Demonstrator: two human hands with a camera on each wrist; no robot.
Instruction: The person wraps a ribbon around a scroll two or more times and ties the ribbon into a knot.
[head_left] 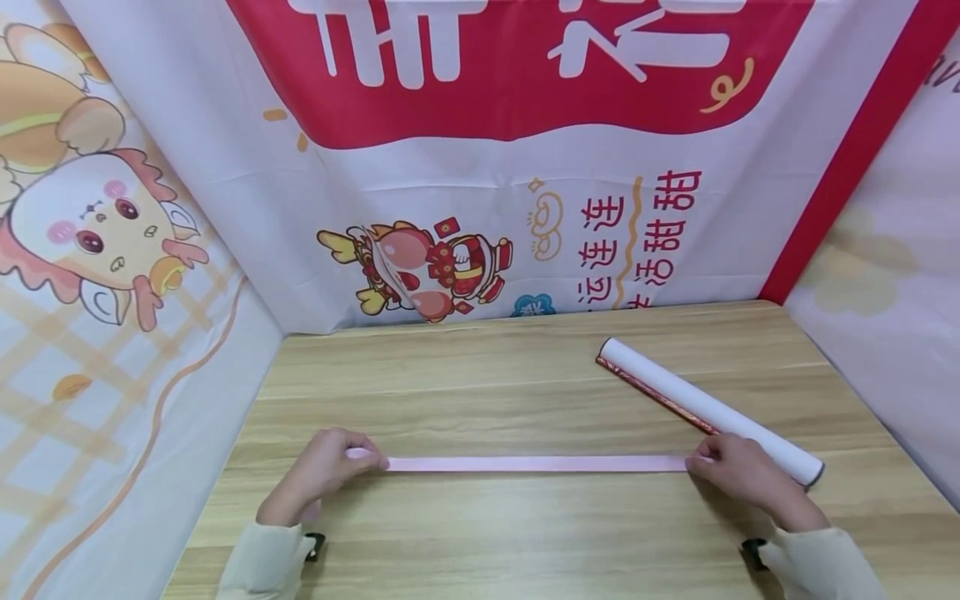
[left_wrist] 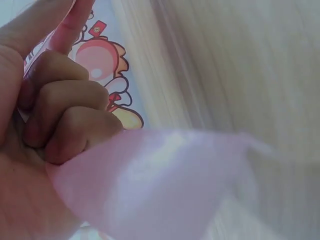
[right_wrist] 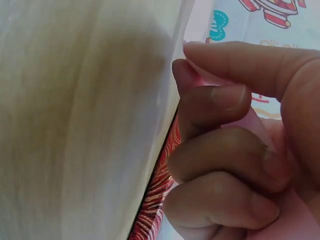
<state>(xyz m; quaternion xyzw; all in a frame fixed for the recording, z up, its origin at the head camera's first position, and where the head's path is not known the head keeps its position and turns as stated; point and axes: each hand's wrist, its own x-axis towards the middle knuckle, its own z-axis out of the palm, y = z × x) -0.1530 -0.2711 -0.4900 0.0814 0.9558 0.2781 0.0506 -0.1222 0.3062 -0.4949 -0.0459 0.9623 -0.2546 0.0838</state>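
Note:
A pale pink ribbon [head_left: 536, 463] runs straight and level between my two hands in the head view. Thumb and forefinger of my left hand [head_left: 333, 467] pinch its left end, the other fingers curled in. A loose tail of the ribbon [left_wrist: 150, 180] hangs out below those curled fingers in the left wrist view. My right hand [head_left: 738, 471] pinches the right end between thumb and fingertip. In the right wrist view more pink ribbon [right_wrist: 287, 220] passes behind the curled fingers into the palm, partly hidden there.
A rolled white scroll [head_left: 712, 408] with a red patterned edge lies slantwise on the wooden table [head_left: 450, 392], its near end right beside my right hand. Printed cloth [head_left: 465, 192] with red lettering and cartoon figures rises behind the table and along both sides.

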